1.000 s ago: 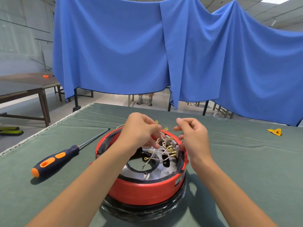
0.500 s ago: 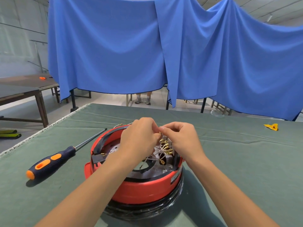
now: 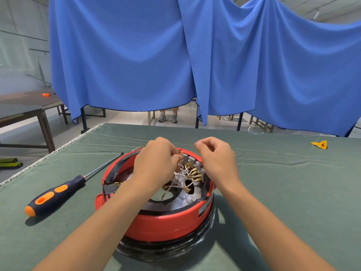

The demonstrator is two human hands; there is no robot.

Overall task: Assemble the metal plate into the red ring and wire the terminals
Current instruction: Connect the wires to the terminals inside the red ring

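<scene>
Left grip [image 3: 156, 163] pinches a brass terminal [image 3: 181, 153] inside the red ring [image 3: 168, 222]; right grip [image 3: 216, 161] curls, holding nothing.

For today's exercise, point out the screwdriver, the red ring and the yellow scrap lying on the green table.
screwdriver [image 3: 51, 196]: head view, on its dark handle.
red ring [image 3: 168, 222]: head view, on its near outer wall.
yellow scrap [image 3: 319, 144]: head view, on its middle.
</scene>
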